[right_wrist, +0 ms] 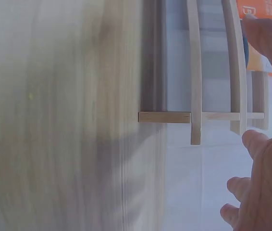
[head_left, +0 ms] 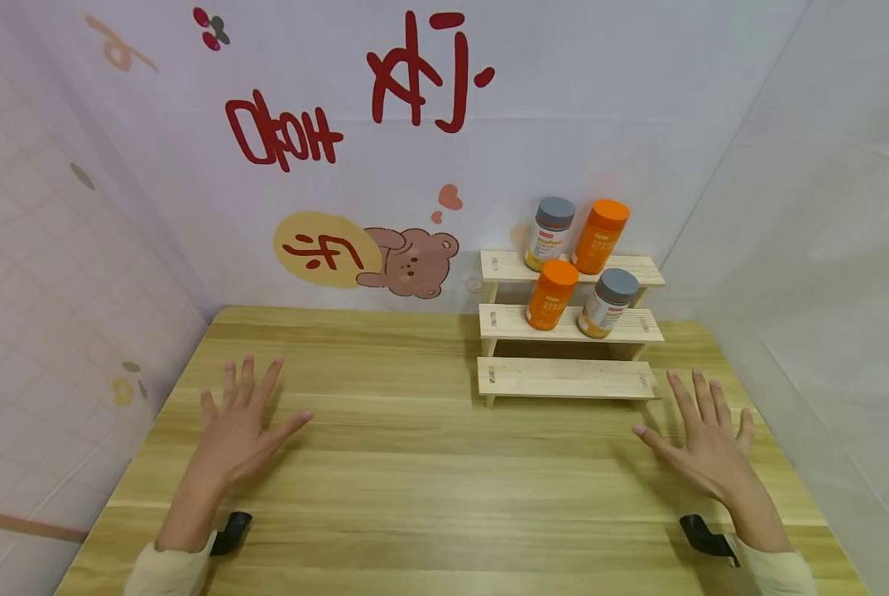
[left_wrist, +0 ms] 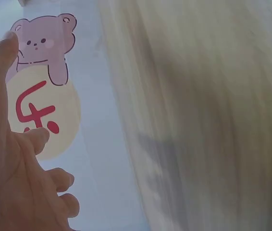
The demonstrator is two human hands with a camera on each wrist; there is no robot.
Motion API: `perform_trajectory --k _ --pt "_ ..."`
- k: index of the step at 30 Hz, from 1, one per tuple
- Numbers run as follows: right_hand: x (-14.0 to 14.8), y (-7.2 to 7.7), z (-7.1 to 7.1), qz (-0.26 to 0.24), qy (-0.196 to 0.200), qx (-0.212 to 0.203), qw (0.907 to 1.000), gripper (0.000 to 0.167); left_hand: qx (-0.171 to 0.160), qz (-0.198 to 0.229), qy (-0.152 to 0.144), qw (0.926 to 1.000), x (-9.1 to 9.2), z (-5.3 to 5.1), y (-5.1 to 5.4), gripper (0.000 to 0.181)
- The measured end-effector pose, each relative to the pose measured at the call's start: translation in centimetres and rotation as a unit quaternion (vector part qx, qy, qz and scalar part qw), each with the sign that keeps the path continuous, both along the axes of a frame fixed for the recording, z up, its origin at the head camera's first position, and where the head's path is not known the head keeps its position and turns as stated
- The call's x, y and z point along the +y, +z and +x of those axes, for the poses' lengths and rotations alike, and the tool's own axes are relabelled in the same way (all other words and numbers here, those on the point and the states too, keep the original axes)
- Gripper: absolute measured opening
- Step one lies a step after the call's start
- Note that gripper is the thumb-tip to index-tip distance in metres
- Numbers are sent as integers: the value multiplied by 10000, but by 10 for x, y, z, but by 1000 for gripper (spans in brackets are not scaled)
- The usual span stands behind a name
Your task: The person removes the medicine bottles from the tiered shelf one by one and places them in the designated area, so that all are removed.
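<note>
My left hand point(head_left: 237, 439) hovers over the left side of the wooden table, fingers spread and holding nothing. On the right, my right hand point(head_left: 708, 454) is likewise spread, just in front of a three-step wooden rack point(head_left: 564, 377) and apart from it. The rack's top step carries a grey-capped bottle point(head_left: 549, 235) on the left and an orange bottle point(head_left: 599, 240) on the right. On the middle step stand another orange bottle point(head_left: 552, 296) at left and another grey-capped bottle point(head_left: 607, 305) at right. The right wrist view shows the rack point(right_wrist: 195, 86) sideways beyond the fingers.
The wooden table point(head_left: 415, 480) runs back to a white wall sheet point(head_left: 608, 99) with red characters and a printed bear point(head_left: 418, 261). More sheeting hangs at both sides. A black strap piece shows at each wrist.
</note>
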State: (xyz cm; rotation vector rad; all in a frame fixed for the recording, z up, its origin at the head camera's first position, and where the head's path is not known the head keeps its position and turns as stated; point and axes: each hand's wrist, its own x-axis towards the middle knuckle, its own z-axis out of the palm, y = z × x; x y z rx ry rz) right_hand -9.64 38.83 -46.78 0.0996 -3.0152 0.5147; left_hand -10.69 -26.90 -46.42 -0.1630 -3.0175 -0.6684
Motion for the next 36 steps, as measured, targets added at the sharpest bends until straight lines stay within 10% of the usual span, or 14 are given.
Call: perform_trajectory --k 19,36 --pt "7 4 -15 -1218 190 -304 9919 91 9 546 -350 9979 33 -20 0 95" --pt "15 6 -27 -2681 208 -992 9580 86 66 962 -650 9932 51 -33 12 97"
